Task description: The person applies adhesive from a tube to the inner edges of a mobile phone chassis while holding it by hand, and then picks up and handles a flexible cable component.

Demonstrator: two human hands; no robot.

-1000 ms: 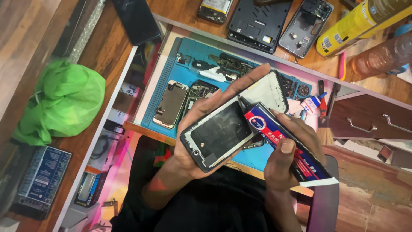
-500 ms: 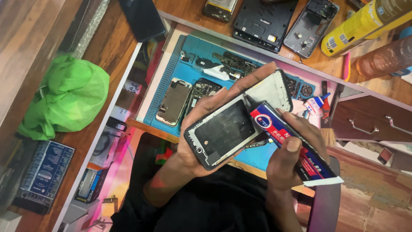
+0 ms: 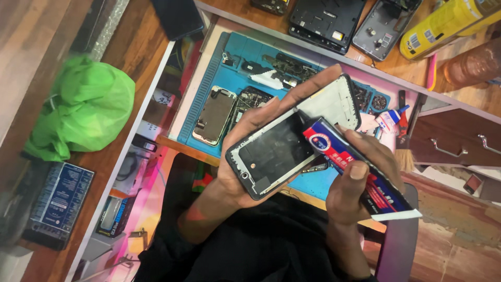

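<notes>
My left hand [image 3: 250,156] grips a black phone frame [image 3: 282,151] from beneath, its open inner side facing up and its far end white. My right hand [image 3: 360,180] holds a red-and-blue glue tube [image 3: 360,169], squeezed flat at its tail. The tube's front end lies against the frame's right edge. Both hands hover over a blue work mat [image 3: 235,68] set in a light drawer.
On the mat lie a phone body [image 3: 213,115], a circuit board [image 3: 249,99] and small parts. Black phone housings [image 3: 326,21] and a yellow can [image 3: 443,26] sit on the wooden bench behind. A green bag [image 3: 83,107] lies at left, a small brush [image 3: 403,151] and glue bottle [image 3: 389,120] at right.
The view has shifted slightly; both hands keep their hold, with the tube staying at the frame's right edge.
</notes>
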